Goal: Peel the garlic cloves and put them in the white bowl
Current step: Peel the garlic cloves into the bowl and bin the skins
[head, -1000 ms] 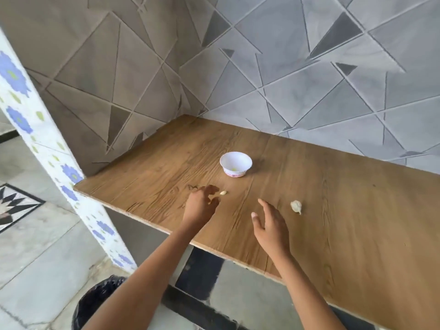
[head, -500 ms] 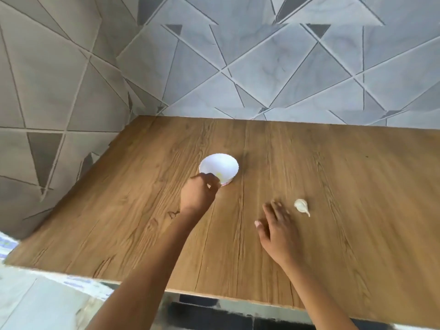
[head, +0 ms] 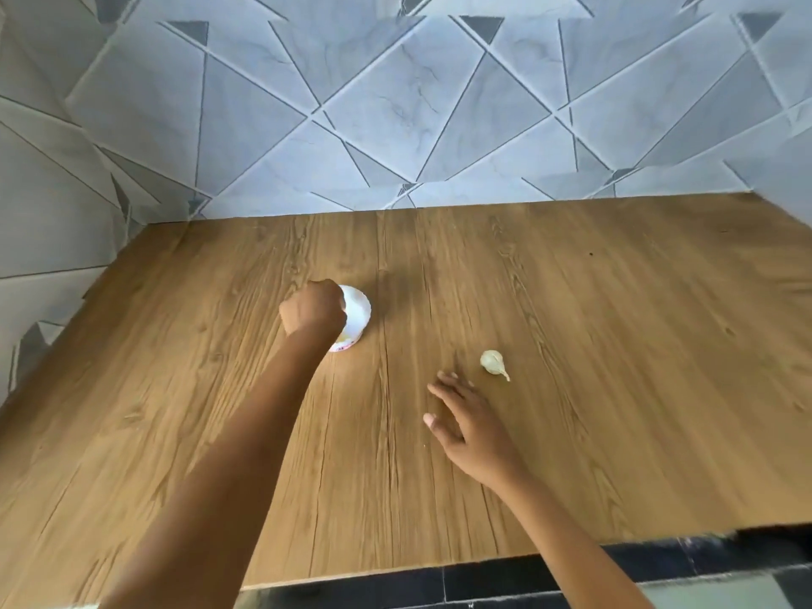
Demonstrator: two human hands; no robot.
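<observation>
Hovering over white bowl: left grip curled, cannot tell what it holds. Right grip spread near unpeeled garlic clove: probably light, papery; pinch plump middle.

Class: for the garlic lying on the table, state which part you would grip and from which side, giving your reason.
Pinch the garlic across its rounded body, from above on the near side, where the open right hand lies closest. Its thin tip, pointing near-right, looks too slight to hold; the bulge probably offers a firmer hold.
</observation>
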